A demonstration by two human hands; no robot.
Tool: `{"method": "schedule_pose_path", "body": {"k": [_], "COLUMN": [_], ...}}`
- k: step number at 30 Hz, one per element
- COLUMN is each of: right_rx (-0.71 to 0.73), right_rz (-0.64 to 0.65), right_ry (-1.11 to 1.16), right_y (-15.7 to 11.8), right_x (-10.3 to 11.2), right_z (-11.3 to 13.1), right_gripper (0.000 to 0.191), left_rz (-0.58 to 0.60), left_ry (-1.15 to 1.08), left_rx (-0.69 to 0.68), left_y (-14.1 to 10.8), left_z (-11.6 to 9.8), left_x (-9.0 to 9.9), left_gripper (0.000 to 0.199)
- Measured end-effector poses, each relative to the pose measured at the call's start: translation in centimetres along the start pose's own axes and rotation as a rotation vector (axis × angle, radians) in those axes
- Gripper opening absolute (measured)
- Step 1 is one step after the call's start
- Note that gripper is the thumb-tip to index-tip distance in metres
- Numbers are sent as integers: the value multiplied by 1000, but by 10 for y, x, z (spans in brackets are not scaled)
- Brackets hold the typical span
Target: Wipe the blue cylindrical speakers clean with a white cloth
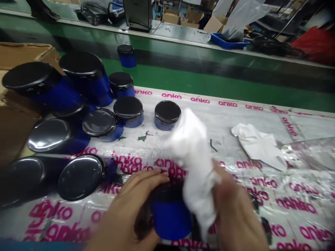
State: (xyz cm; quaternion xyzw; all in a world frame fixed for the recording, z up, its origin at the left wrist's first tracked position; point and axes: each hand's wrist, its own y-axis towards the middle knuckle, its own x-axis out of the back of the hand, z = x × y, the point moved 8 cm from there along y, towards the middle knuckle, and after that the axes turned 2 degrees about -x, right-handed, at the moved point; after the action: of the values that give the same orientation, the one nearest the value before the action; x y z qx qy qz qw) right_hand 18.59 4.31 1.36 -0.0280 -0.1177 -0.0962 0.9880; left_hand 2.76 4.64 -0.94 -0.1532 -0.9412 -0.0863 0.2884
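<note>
Wiping of a blue jar at a packing bench. The left hand (131,209) grips a blue jar with a black lid (170,212) from its left side, fingers curled over the lid's rim, and holds it low at the near edge of the worktable (230,122), whose top is wrapped in clear film printed with pink lettering. The right hand (235,212), blurred by motion, is clenched around a white cloth (195,157); the cloth's lower folds lie against the jar's right side and lid, and its upper part billows above. To the left stands a cluster of black-lidded blue jars (128,111), some upright, some lying on their sides, the nearest tipped toward the camera beside a cardboard box (15,55). A crumpled white sheet (259,144) lies well apart to the right, near clear plastic bags (309,153). Beyond the table runs a green conveyor belt (209,82) carrying one lone jar (126,55). Judged from the grip and the cloth's contact, the step in hand is cleaning the jar's surface; the next move would call for a firm left-hand hold while the jar is turned so the cloth reaches its unwiped faces.
</note>
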Motion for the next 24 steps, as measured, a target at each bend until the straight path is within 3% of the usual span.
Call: {"method": "schedule_pose_path", "body": {"k": [3,6,8,10,14,15,16,18,20,22,24], "right_rx": [69,-9,-93,-119,-38,-14,19,122,172,158,172], "right_rz": [307,444,411,301,-125,-171,-144,93,291,297,222], "right_ry": [-74,-168,-293,-435,-437,-396,-360,-322,-359,-462,-546], "right_y": [-11,-3,10,22,22,17,13,7,5,13,25], "right_x": [-26,-43,-42,-30,17,22,19,-8,-34,-41,-33], "right_z": [2,-3,-6,-2,20,23,25,25,18,5,-2], "right_gripper": [48,26,34,42,44,43,40,32,40,45,43], "left_rz": [-6,27,56,101,174,184,180,136,98,122,167], "left_ry": [-19,-13,-12,-13,18,24,26,36,64,86,53], "left_rx": [43,41,0,-85,-210,-204,-194,-184,-177,-144,-181], "left_y": [7,8,5,2,-4,-5,-5,-6,-6,-4,-3], "left_z": [0,1,3,2,1,2,2,1,0,1,-3], "left_x": [0,0,0,-1,-4,-4,-4,0,3,2,-1], "left_gripper": [54,54,55,59,67,68,69,69,66,63,65]}}
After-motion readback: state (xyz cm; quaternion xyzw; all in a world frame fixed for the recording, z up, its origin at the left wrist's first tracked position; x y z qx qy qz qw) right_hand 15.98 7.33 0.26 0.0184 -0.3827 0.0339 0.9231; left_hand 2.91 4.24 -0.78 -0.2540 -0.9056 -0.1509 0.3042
